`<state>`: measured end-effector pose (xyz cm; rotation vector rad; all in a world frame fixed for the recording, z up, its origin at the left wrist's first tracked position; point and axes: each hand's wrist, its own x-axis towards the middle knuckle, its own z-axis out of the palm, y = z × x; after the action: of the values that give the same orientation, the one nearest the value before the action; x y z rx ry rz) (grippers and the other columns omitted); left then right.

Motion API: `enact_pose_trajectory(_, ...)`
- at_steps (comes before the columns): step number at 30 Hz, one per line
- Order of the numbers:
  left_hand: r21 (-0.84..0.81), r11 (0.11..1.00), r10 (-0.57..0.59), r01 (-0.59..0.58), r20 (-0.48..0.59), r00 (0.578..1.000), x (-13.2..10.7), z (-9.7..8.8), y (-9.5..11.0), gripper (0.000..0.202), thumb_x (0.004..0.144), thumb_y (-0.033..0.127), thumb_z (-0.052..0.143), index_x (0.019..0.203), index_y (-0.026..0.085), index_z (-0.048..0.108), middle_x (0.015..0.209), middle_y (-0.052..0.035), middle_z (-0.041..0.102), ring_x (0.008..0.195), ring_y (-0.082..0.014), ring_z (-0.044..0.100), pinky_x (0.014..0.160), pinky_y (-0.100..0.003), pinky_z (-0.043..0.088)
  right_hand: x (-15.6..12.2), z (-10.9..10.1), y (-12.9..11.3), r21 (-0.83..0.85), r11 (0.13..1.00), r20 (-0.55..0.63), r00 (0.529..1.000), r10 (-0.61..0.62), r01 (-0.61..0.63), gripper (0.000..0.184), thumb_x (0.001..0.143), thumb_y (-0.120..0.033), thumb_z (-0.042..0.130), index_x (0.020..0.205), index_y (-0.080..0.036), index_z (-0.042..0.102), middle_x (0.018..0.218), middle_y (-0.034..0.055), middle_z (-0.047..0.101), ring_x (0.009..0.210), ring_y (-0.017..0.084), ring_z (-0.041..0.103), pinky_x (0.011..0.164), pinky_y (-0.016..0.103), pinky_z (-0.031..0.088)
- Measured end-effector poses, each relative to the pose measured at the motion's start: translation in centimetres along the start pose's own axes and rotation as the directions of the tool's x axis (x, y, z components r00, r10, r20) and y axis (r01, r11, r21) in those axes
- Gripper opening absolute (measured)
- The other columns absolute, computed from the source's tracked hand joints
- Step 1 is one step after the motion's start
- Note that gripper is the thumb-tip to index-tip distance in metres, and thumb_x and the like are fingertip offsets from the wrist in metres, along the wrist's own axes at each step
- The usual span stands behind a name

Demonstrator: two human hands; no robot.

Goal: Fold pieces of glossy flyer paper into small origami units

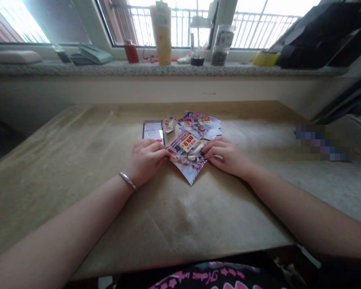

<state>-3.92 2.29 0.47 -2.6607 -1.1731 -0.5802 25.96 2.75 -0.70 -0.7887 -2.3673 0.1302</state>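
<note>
A colourful printed paper sheet (pixel 187 154) with a yellow price patch lies turned corner-down on the table, a crease running across it. My left hand (pixel 148 156), with a silver bangle at the wrist, pinches its left corner. At the right corner, my right hand (pixel 224 155) has its fingers closed on the paper's edge. Just behind is a stack of similar printed sheets (pixel 200 125). A small folded paper piece (pixel 170 125) sits left of the stack. Beyond my left hand lies a phone (pixel 153 130) with its screen lit; my fingers hide its lower edge.
The wooden table (pixel 108 224) reaches to the wall under a window. On the stone sill (pixel 93 70) stand a tall yellow bottle (pixel 162 36), a red bottle (pixel 131 52), a clear jar (pixel 222 48) and a yellow roll (pixel 266 58). A blurred flat item (pixel 321 142) lies far right.
</note>
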Motion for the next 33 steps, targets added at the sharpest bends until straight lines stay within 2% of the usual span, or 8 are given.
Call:
enact_pose_trajectory(4, 0.026, 0.997, 0.065, -0.067, 0.039, 0.997, -0.1, -0.2, 0.5, 0.024, 0.089, 0.026, 0.049, 0.100, 0.030, 0.070, 0.110, 0.0002, 0.068, 0.111, -0.0257, 0.052, 0.098, -0.046, 0.034, 0.0, 0.0, -0.1, -0.079, 0.997, 0.108, 0.994, 0.015, -0.006, 0.013, 0.083, -0.019, 0.054, 0.079, -0.023, 0.065, 0.098, 0.0043, 0.069, 0.098, 0.020, 0.059, 0.090, 0.038, 0.046)
enact_pose_trajectory(10, -0.062, 0.966, 0.259, -0.253, 0.132, 0.957, 0.1, -0.8, 1.5, 0.029, 0.091, 0.034, 0.050, 0.118, 0.032, 0.061, 0.114, -0.0008, 0.067, 0.112, -0.0230, 0.054, 0.100, -0.044, 0.036, -0.1, -0.6, -0.5, -0.247, 0.969, 0.159, 0.985, 0.068, -0.027, 0.016, 0.085, -0.024, 0.054, 0.089, -0.025, 0.069, 0.097, 0.0036, 0.070, 0.099, 0.024, 0.056, 0.093, 0.043, 0.041)
enact_pose_trajectory(14, -0.090, 0.947, 0.318, -0.307, 0.161, 0.934, 0.2, -0.5, 1.5, 0.027, 0.093, 0.029, 0.046, 0.113, 0.028, 0.065, 0.116, -0.0030, 0.066, 0.111, -0.0205, 0.056, 0.098, -0.039, 0.042, 0.0, -0.7, -0.6, -0.220, 0.973, 0.248, 0.969, -0.013, 0.070, 0.022, 0.089, -0.024, 0.049, 0.097, -0.024, 0.070, 0.099, 0.0052, 0.070, 0.094, 0.022, 0.057, 0.088, 0.039, 0.045)
enact_pose_trajectory(19, -0.121, 0.921, 0.388, -0.371, 0.186, 0.903, 0.2, -0.3, 1.2, 0.031, 0.094, 0.021, 0.042, 0.117, 0.023, 0.063, 0.121, -0.0046, 0.064, 0.109, -0.0203, 0.058, 0.096, -0.037, 0.049, 0.1, -0.1, -0.7, -0.204, 0.967, 0.299, 0.950, -0.088, 0.153, 0.028, 0.093, -0.023, 0.043, 0.105, -0.023, 0.068, 0.107, 0.0062, 0.069, 0.097, 0.021, 0.059, 0.086, 0.036, 0.047)
enact_pose_trajectory(23, -0.138, 0.919, 0.389, -0.369, 0.159, 0.908, 0.3, -0.7, 1.4, 0.029, 0.092, 0.020, 0.045, 0.114, 0.022, 0.065, 0.117, -0.0055, 0.066, 0.107, -0.0211, 0.060, 0.094, -0.039, 0.051, 0.1, 0.1, -1.0, -0.170, 0.972, 0.316, 0.943, -0.103, 0.162, 0.027, 0.092, -0.022, 0.045, 0.107, -0.022, 0.068, 0.108, 0.0075, 0.068, 0.097, 0.020, 0.060, 0.084, 0.035, 0.050)
enact_pose_trajectory(27, -0.146, 0.929, 0.362, -0.341, 0.148, 0.920, 0.3, -0.9, 1.7, 0.027, 0.090, 0.022, 0.046, 0.107, 0.020, 0.067, 0.111, -0.0076, 0.068, 0.104, -0.0214, 0.061, 0.092, -0.039, 0.051, 0.2, 0.2, -1.3, -0.119, 0.986, 0.268, 0.960, -0.083, 0.119, 0.025, 0.091, -0.022, 0.047, 0.101, -0.024, 0.070, 0.105, 0.0059, 0.070, 0.095, 0.019, 0.062, 0.083, 0.034, 0.051)
enact_pose_trajectory(33, -0.160, 0.930, 0.355, -0.332, 0.151, 0.922, 0.2, -0.8, 1.9, 0.030, 0.091, 0.029, 0.048, 0.116, 0.023, 0.063, 0.115, -0.0066, 0.066, 0.105, -0.0223, 0.060, 0.092, -0.039, 0.049, 0.4, 0.5, -1.9, -0.093, 0.995, 0.227, 0.974, -0.001, 0.023, 0.023, 0.091, -0.024, 0.049, 0.093, -0.024, 0.072, 0.104, 0.0043, 0.071, 0.091, 0.019, 0.063, 0.082, 0.036, 0.050)
